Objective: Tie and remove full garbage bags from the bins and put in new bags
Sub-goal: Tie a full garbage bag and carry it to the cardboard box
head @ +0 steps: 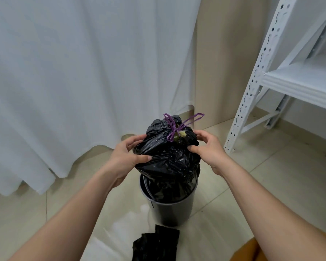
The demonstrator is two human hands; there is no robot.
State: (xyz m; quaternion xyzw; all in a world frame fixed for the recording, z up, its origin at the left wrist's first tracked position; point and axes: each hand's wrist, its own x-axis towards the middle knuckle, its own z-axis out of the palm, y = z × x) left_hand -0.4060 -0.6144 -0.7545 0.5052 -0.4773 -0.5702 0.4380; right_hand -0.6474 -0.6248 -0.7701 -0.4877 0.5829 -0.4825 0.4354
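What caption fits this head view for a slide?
Both hands, left hand and right hand, grip a purple-tied black garbage bag standing in a grey bin.

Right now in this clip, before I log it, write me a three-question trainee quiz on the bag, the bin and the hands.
1. True or false: the full black bag is already tied with the purple drawstring.
2. Where does the folded spare black bag lie? A) on the white shelf B) on the floor in front of the bin C) inside the bin
3. Fill in: the left hand and right hand grip the bag from both ____ while its bottom sits in the grey bin.

Key: 1 true; 2 B; 3 sides
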